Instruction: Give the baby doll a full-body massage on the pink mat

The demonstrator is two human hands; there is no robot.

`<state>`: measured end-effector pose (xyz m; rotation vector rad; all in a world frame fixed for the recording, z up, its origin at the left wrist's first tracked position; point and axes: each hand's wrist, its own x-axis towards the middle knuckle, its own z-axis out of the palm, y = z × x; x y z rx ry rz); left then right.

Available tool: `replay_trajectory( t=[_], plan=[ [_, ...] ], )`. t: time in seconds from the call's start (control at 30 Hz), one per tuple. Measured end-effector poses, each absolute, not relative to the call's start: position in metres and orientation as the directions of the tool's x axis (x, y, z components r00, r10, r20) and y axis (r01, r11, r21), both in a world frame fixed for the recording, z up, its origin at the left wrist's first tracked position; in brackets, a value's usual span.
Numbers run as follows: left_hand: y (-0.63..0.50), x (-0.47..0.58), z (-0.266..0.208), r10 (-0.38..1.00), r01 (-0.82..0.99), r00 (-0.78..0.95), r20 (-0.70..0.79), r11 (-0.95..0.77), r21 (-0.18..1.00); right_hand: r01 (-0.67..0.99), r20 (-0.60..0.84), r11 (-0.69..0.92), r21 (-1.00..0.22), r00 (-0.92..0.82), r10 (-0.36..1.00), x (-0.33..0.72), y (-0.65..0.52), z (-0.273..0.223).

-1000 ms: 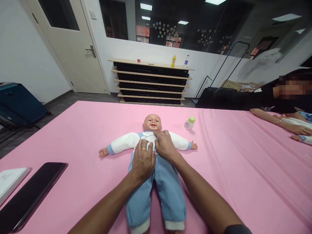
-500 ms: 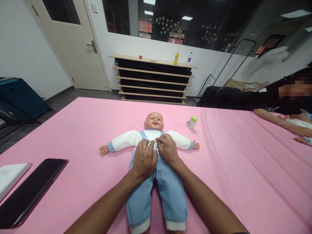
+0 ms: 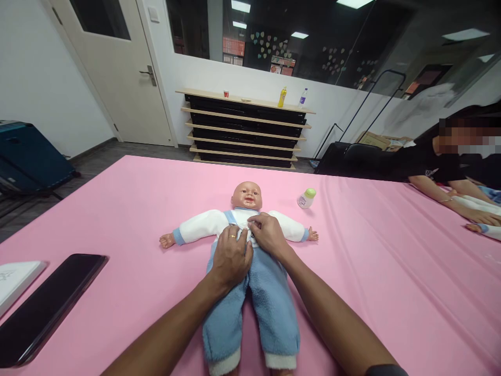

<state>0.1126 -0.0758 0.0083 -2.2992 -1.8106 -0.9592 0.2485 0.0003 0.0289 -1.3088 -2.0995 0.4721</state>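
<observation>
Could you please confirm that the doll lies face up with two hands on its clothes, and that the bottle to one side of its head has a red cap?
Not quite: the head view shows a green cap on that bottle, not a red one. What you say of the doll is right.

Left hand (image 3: 230, 256) wears a gold ring (image 3: 232, 236); right arm (image 3: 326, 305), perhaps, a dark sleeve (image 3: 385, 370).

Doll (image 3: 266, 269): bald, smiling; white long-sleeved top (image 3: 203, 227), fleecy blue overalls (image 3: 272, 303). Supine on pink-covered bench (image 3: 391, 271), arms spread wide, legs slightly apart.
</observation>
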Motion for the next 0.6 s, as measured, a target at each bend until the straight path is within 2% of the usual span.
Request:
replay_trajectory(
  t=[0.4, 0.6],
  plan=[
    [-0.077, 0.112, 0.011, 0.859, 0.896, 0.119, 0.498, -0.309, 0.318, 0.710, 0.258, 0.332, -0.622, -0.215, 0.942, 0.240, 0.019, 0.033],
    [-0.077, 0.112, 0.011, 0.858, 0.897, 0.116, 0.501, -0.307, 0.318, 0.695, 0.289, 0.289, -0.658, -0.122, 0.950, 0.243, 0.031, 0.033]
  ],
)
